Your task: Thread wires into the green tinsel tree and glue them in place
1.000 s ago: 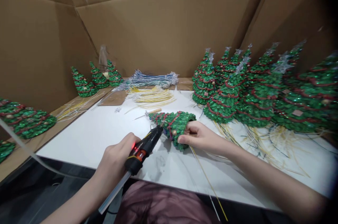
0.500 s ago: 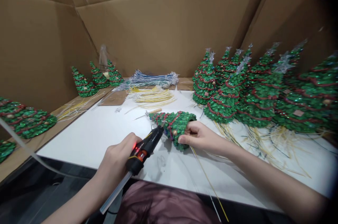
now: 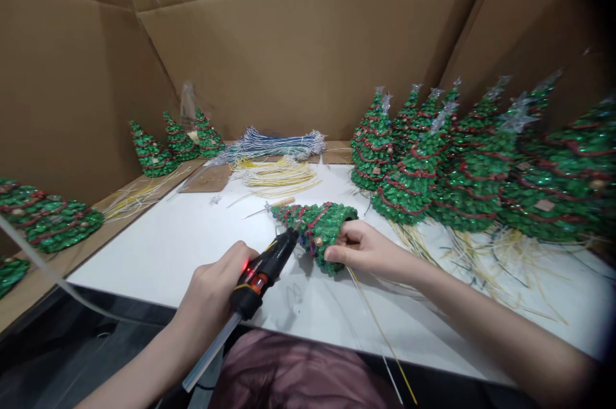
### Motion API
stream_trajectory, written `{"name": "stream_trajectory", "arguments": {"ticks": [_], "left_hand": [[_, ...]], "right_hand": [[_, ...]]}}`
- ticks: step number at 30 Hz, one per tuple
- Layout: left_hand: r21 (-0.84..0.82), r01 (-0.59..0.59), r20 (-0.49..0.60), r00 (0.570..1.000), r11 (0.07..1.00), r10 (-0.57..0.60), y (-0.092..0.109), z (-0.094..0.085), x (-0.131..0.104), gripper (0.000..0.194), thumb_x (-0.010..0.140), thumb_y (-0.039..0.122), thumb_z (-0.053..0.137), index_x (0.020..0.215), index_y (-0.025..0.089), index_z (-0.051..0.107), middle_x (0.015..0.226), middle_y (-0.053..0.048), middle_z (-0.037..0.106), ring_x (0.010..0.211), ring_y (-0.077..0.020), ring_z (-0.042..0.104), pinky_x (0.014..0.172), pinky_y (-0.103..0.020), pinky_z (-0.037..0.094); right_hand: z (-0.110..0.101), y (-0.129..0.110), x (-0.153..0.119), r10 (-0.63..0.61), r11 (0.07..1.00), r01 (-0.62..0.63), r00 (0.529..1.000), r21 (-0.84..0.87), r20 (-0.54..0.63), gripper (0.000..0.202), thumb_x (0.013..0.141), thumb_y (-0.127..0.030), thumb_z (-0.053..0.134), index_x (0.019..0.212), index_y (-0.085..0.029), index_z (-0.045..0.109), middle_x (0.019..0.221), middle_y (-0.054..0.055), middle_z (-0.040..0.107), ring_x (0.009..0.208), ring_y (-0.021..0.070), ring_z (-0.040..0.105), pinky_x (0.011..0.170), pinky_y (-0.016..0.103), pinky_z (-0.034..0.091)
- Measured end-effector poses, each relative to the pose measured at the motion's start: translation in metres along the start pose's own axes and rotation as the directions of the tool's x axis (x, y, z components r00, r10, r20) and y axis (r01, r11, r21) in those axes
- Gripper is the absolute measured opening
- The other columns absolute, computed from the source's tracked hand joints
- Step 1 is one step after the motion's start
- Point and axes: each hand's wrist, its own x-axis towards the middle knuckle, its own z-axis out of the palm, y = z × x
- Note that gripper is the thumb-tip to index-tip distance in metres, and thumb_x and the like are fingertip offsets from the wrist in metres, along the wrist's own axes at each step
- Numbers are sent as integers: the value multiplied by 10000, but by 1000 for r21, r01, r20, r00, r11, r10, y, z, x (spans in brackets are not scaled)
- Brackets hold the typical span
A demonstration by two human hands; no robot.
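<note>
In my left hand (image 3: 216, 280) is a black glue gun (image 3: 267, 268) with a red light and a clear glue stick (image 3: 212, 351) at its back end. The gun's nozzle is at the side of a small green tree (image 3: 320, 232) with red garland, lying on its side with its tip to the left. My right hand (image 3: 360, 245) grips the tree's open base, some fingers hidden inside it. Yellow and white wires (image 3: 373, 313) trail from the base over the table's front edge.
Several decorated trees (image 3: 409, 184) stand at the right above loose wires (image 3: 495, 268). More trees (image 3: 149, 152) are at the left. Blue-white (image 3: 279, 144) and yellow (image 3: 274, 174) wire bundles lie at the back, a wooden-handled awl (image 3: 279, 202) behind the held tree. Cardboard walls (image 3: 289, 62) enclose the white table (image 3: 158, 255).
</note>
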Motion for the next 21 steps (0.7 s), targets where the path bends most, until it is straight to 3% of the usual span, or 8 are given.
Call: {"name": "stream_trajectory", "arguments": {"ticks": [10,17,21], "left_hand": [[8,47,39,998,999,-47,-8,0,-5,141,774,101,495,860,212,508,730,51,534,569,-74,541,527,-154,393],[-1,53,-25,998,999,-53,3,-7,8,75,813,148,506,860,206,498,727,43,526,578,-74,510,543,-151,391],[-19,32,17,999,999,-32,4,-9,9,80,825,137,497,867,205,491,734,41,518,586,-77,505,547,-162,381]], "right_hand": [[-1,2,0,-1,1000,1,1000,0,1,411,684,-528,698,706,-147,546,617,-38,368,571,92,333,505,214,254],[0,-1,-1,-10,1000,10,1000,20,-1,417,685,-530,694,699,-145,536,628,-31,389,578,90,342,502,212,261],[-1,0,0,-12,1000,12,1000,-14,-4,429,683,-534,696,654,-151,504,605,-41,347,565,84,319,496,215,246]]}}
